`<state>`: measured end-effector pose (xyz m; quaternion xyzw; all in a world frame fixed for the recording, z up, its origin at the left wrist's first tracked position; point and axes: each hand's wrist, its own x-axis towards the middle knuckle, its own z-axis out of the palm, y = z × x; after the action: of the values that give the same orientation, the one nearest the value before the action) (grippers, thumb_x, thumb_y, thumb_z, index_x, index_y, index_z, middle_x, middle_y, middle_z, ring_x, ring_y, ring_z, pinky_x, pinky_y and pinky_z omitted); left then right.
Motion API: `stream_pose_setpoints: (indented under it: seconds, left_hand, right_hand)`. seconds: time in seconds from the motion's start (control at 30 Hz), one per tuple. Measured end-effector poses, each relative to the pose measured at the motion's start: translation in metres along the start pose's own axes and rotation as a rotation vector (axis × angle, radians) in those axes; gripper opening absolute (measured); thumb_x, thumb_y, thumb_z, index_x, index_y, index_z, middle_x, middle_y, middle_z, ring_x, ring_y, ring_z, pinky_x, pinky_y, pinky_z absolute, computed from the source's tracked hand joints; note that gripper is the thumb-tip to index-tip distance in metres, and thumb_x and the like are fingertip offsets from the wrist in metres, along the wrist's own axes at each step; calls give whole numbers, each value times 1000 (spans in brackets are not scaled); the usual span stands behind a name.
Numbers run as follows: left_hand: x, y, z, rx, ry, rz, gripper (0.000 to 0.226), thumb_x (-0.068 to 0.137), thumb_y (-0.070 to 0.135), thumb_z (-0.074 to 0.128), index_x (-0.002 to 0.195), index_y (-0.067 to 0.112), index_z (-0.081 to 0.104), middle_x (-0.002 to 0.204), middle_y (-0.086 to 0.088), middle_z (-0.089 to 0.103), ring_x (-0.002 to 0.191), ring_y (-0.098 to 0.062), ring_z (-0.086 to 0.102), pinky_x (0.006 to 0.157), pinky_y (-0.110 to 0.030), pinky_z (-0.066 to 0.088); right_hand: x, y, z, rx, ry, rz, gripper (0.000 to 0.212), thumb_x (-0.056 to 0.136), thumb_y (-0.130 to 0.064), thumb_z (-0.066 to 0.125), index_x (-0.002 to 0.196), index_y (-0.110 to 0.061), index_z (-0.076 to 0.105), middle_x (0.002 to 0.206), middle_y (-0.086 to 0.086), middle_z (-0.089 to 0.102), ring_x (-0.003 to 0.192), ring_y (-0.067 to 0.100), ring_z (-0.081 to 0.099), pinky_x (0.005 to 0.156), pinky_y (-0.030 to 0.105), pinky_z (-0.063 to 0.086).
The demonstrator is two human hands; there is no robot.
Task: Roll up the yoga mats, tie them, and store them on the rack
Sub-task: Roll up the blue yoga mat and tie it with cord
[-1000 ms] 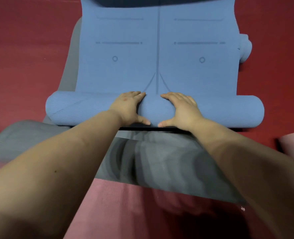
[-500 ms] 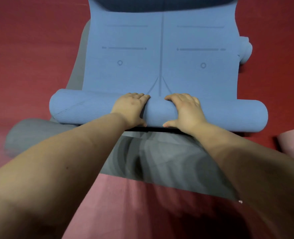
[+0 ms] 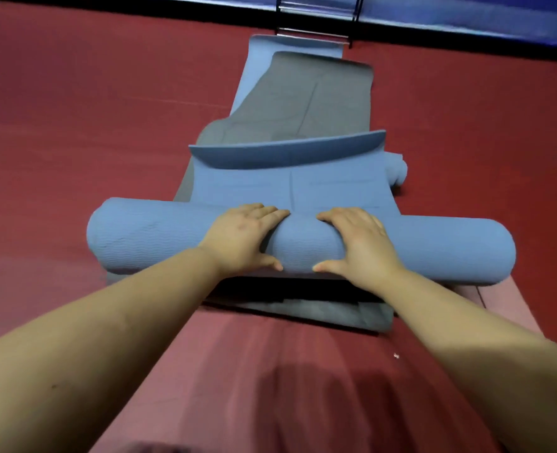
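On the red floor (image 3: 74, 125), in front of the person, lies the blue yoga mat (image 3: 290, 188), already rolled for most of its length into a thick roll (image 3: 146, 237) that lies across the view. Both hands rest side by side on the middle of the roll. The left hand (image 3: 241, 240) and the right hand (image 3: 355, 243) each have the fingers laid over the top and the thumb against the near side, so each grip is loose, pressing and not clenching. I judge this placing keeps the roll tight and straight while it is pushed forward. Under it lies a grey mat (image 3: 303, 103), spread flat.
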<state>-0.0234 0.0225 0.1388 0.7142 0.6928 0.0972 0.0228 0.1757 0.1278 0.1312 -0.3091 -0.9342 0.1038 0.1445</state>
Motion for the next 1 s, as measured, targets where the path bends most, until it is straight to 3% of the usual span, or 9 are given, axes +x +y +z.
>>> stream_pose_setpoints:
  seconds: [0.17,0.3,0.4,0.5,0.63,0.77,1.0]
  left_hand:
    - [-65,49,-36,-5,55,9,95,67,52,77,143,12,38,143,-9,44,130,-27,40,109,-28,19]
    - [-116,73,-33,-18,40,3,95,62,49,81,138,7,44,137,-12,51,123,-30,47,106,-34,30]
    - [-145,78,-1,-24,23,4,95,48,45,89,125,1,56,119,-18,62,105,-35,60,92,-39,47]
    - [-163,78,37,-57,-33,-28,97,45,43,90,126,1,57,121,-19,62,108,-37,60,95,-42,46]
    - [-176,68,86,-45,-97,6,100,32,52,91,115,2,65,108,-15,68,92,-32,67,79,-41,55]
    - [-186,64,129,-67,-134,23,101,28,47,93,115,2,65,108,-16,68,93,-32,67,80,-43,54]
    - [-185,49,184,-86,-171,-7,102,30,48,92,116,2,64,111,-15,67,97,-32,66,86,-40,52]
  right_hand:
    - [-68,-49,-39,-19,66,16,79,58,-42,85,127,-19,53,126,-1,54,120,22,44,104,35,26]
    - [-121,-80,-35,-34,77,38,79,55,-39,87,124,-17,56,123,0,56,117,25,48,101,35,29]
    - [-149,-89,-4,-50,67,45,79,49,-37,89,119,-16,60,118,3,60,112,28,54,99,39,36]
    - [-171,-88,37,-57,58,79,81,41,-37,91,114,-15,62,114,3,62,105,29,58,95,40,42]
    - [-191,-79,87,-62,36,119,87,33,-40,92,112,-17,62,113,4,63,102,28,61,96,33,32]
    - [-205,-73,126,-83,-3,152,89,30,-43,92,110,-17,63,111,3,64,101,26,61,94,37,44]
    - [-211,-64,173,-138,-15,166,89,30,-39,93,110,-14,64,113,7,64,106,25,54,98,36,30]
